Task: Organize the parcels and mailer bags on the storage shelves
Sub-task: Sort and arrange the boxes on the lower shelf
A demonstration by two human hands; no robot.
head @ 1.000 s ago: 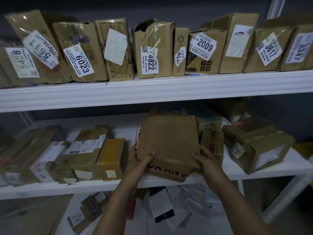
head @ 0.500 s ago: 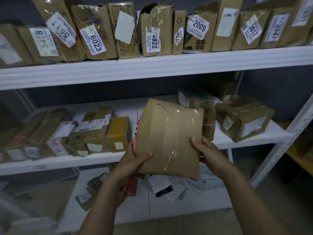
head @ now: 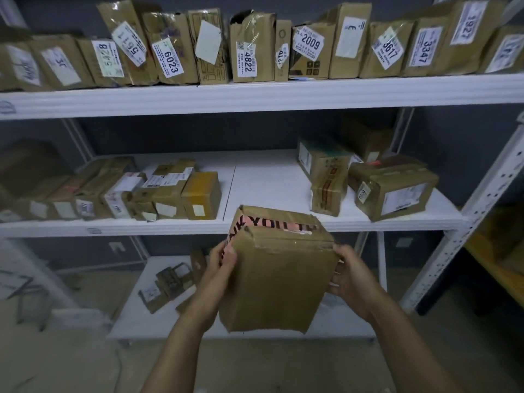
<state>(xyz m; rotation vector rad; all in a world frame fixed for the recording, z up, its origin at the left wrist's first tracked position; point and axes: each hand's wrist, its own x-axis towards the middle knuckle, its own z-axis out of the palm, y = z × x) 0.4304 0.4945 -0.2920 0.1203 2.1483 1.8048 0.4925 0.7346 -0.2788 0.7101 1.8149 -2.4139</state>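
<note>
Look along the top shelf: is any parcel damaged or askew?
Yes. The 4822 parcel is torn open at its top left corner, and the tall parcel left of the 6023 parcel leans sideways against its neighbours.

The person's body shows only as two arms. The left forearm [head: 181, 350] and the right forearm [head: 405, 350] are both bare skin from the wrist to the lower edge of the view, and both are lean and smooth in outline. Each ends in an ungloved grip. The left grip [head: 224, 262] shows its thumb and the back of the hand. The right grip [head: 351, 276] shows its knuckles and several fingers. The light is dim and the view soft, so nails and fine skin marks cannot be told.
</note>
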